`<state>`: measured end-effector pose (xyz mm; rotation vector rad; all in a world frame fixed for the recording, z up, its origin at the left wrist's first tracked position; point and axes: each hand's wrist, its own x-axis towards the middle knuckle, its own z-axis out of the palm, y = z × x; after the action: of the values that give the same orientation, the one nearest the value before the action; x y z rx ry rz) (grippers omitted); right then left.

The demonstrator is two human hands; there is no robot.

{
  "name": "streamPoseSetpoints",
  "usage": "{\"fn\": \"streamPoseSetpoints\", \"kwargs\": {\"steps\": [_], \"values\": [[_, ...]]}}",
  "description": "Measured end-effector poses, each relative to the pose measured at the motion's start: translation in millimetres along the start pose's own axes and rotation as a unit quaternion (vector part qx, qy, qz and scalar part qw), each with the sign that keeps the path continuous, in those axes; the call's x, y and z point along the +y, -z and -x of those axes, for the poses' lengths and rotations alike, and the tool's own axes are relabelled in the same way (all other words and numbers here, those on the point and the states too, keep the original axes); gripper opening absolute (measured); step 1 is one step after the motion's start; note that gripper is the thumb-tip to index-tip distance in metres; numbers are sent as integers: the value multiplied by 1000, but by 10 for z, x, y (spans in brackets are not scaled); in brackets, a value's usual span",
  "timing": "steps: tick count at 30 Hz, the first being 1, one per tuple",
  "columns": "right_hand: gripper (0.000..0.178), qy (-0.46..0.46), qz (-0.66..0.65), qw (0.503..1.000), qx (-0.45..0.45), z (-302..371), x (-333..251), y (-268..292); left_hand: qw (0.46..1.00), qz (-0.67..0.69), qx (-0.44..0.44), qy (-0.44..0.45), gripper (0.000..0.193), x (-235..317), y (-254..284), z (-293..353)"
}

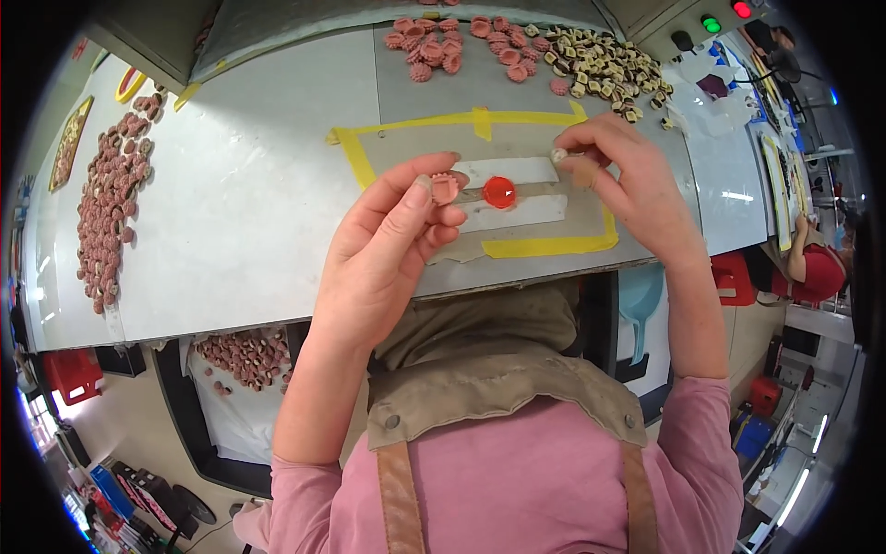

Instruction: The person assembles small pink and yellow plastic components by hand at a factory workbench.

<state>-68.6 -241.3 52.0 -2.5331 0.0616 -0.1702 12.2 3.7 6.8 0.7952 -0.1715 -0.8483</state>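
Observation:
My left hand (369, 245) pinches a small pink piece (445, 189) with a bumpy rim and a squarish hollow, its open face toward me. My right hand (641, 180) has thumb and fingertips closed on a tiny pale piece (558, 155); the fingers partly cover it. Between the hands, a round glossy red disc (499, 193) rests on the work surface, flanked by two white strips. Yellow tape (554, 247) frames this spot. Beyond it lie a loose group of similar pink pieces (423, 46) and a heap of small dark-and-cream pieces (609, 65).
A long pile of brownish-pink pieces (113, 208) covers part of the table's left side. Below the table edge, a black-rimmed tray (189, 415) holds more pieces, and a light-blue dustpan-like tool (640, 305) hangs at right. Machine housings (138, 42) bound the far side.

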Motion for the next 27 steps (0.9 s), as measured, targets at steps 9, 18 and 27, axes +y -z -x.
{"fn": "streamPoseSetpoints", "kwargs": {"steps": [9, 18, 27], "values": [[14, 109, -20, 992, -55, -94, -198, -326, 998, -16, 27, -45, 34, -52, -24, 49], [15, 95, 4, 995, -28, -85, -215, -386, 993, -86, 42, -65, 31, -62, -78, 59], [17, -24, -325, 945, 40, 155, -240, -486, 989, -129, 13, -76, 27, -131, -158, 55]]}}
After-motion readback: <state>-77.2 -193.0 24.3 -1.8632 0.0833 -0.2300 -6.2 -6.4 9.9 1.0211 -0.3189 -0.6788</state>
